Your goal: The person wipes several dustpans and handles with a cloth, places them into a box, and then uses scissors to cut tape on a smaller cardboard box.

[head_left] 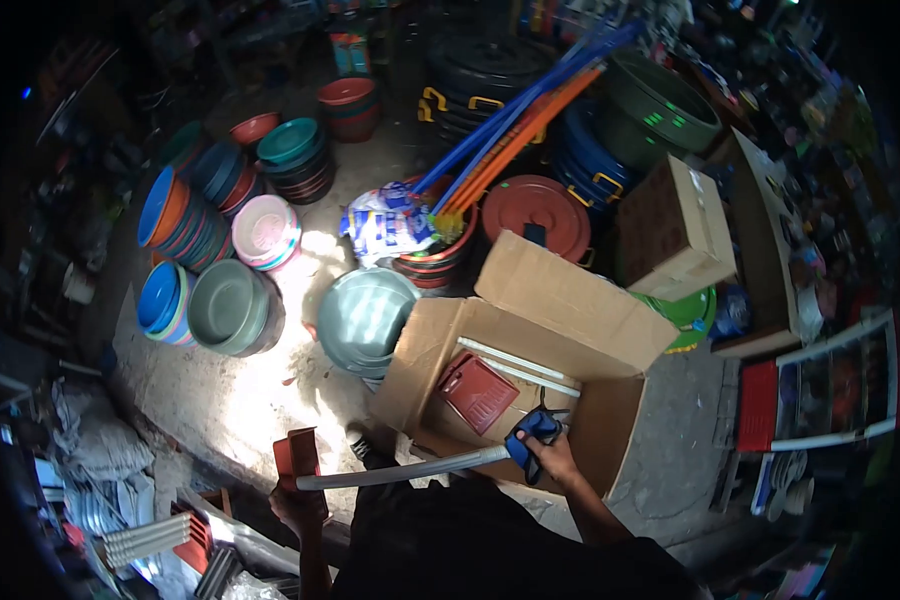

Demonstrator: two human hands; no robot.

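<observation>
My left hand (298, 505) is low at the left, closed around the end of a grey pole (400, 469) where a red plastic piece (296, 454) is fitted. My right hand (558, 458) grips the pole's other end, at its blue handle part (532, 432), over the near edge of an open cardboard box (610, 320). Inside the box lie a red dustpan-like piece (478, 392) and white poles (526, 366). The pole runs nearly level between my two hands.
Stacks of coloured plastic basins (230, 305) and a grey tub (362, 318) stand on the floor at the left. Blue and orange broom handles (515, 125) lean behind the box. A closed carton (675, 230) and a red lid (536, 208) sit at the right.
</observation>
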